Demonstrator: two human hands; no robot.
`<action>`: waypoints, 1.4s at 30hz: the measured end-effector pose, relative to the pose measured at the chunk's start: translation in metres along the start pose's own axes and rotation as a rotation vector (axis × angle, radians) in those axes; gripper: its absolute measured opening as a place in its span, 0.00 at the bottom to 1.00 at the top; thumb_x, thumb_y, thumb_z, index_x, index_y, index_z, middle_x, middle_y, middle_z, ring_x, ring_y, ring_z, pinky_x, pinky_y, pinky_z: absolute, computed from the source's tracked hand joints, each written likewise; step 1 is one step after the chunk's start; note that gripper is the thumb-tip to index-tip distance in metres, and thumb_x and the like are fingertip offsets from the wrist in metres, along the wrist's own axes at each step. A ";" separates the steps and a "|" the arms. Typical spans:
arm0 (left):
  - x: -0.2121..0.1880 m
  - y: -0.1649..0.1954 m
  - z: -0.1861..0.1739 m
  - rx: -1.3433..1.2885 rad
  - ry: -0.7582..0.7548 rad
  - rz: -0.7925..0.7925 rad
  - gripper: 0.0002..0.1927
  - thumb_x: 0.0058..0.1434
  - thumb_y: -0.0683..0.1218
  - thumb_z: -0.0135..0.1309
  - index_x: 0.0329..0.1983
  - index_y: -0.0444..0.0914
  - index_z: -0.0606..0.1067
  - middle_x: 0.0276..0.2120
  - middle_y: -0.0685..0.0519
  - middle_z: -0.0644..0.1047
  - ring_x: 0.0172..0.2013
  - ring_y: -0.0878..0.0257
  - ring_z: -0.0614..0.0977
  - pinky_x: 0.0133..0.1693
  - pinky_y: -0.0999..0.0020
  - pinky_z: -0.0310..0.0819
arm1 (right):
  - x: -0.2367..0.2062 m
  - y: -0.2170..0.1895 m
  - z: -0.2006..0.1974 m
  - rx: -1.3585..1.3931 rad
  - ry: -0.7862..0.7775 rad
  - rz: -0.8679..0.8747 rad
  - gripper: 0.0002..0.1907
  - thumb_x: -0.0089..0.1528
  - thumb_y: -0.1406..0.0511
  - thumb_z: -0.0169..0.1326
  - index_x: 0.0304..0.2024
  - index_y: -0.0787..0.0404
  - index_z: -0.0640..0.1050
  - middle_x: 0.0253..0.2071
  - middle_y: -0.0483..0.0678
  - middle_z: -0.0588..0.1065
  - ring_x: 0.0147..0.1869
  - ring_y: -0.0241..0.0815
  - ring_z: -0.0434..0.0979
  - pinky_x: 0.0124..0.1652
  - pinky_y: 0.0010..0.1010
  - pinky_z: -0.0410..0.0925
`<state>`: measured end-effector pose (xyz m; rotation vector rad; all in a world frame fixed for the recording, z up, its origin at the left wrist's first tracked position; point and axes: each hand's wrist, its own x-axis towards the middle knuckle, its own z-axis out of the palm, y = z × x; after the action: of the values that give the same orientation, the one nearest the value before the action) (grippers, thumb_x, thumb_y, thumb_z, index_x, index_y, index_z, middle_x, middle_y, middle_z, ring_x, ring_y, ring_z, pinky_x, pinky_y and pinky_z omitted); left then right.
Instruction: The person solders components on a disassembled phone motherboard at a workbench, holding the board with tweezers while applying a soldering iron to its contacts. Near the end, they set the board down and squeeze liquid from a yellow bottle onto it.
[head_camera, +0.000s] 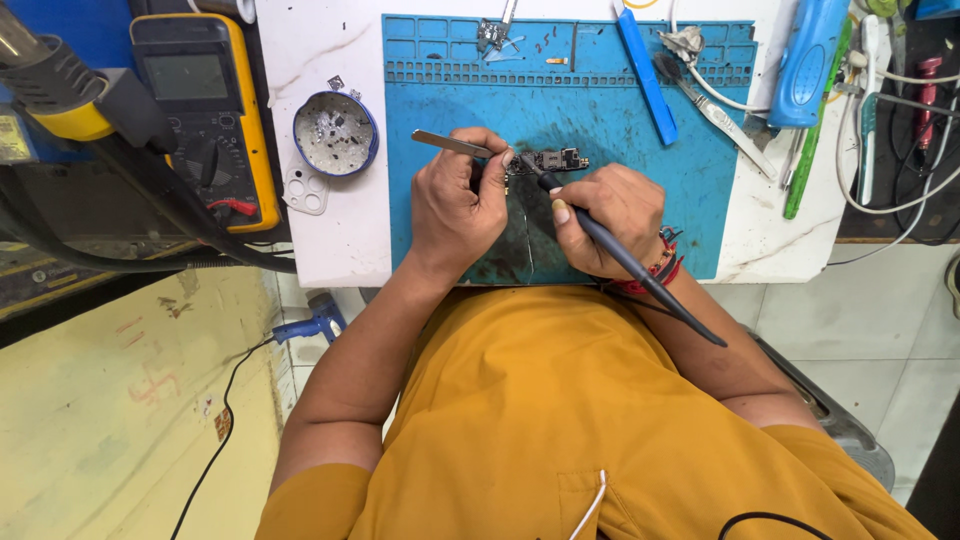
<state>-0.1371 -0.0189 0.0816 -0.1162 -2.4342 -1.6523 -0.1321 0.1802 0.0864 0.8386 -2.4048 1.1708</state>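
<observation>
My left hand (458, 200) grips metal tweezers (452, 144), their tips down on a small dark circuit board (560, 159) that lies on the blue work mat (600, 110). My right hand (610, 215) holds a black soldering iron (640, 272) like a pen, its tip at the board's left end, close to the tweezer tips. Both hands rest on the mat near its middle. The iron's handle trails back over my right wrist.
A yellow multimeter (205, 105) and a hot-air handpiece (60, 85) lie at the left. A round blue dish (335, 133) of small parts sits beside the mat. A blue stick tool (645, 70), pliers (715, 105), a blue tool (805, 65) and cables crowd the right.
</observation>
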 end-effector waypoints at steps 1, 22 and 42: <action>0.000 0.000 0.000 -0.002 -0.005 -0.007 0.06 0.68 0.38 0.59 0.43 0.38 0.73 0.31 0.52 0.80 0.27 0.63 0.83 0.30 0.68 0.75 | 0.000 0.000 0.000 0.003 0.004 -0.005 0.03 0.63 0.71 0.58 0.37 0.63 0.76 0.27 0.50 0.74 0.27 0.50 0.73 0.31 0.39 0.65; 0.000 0.001 -0.001 0.002 -0.009 -0.020 0.06 0.68 0.38 0.59 0.43 0.38 0.73 0.31 0.52 0.80 0.27 0.62 0.83 0.30 0.68 0.76 | 0.002 0.000 -0.001 -0.018 -0.003 -0.031 0.03 0.62 0.70 0.59 0.35 0.63 0.77 0.26 0.50 0.73 0.27 0.50 0.72 0.30 0.40 0.65; 0.001 0.001 0.000 0.007 -0.006 -0.014 0.06 0.68 0.38 0.59 0.43 0.38 0.73 0.30 0.52 0.80 0.26 0.63 0.83 0.30 0.68 0.75 | 0.001 -0.001 -0.001 -0.043 0.034 -0.005 0.03 0.62 0.70 0.58 0.35 0.63 0.77 0.25 0.50 0.73 0.26 0.50 0.72 0.30 0.40 0.64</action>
<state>-0.1375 -0.0187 0.0827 -0.1039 -2.4504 -1.6522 -0.1319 0.1801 0.0885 0.8049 -2.3906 1.1190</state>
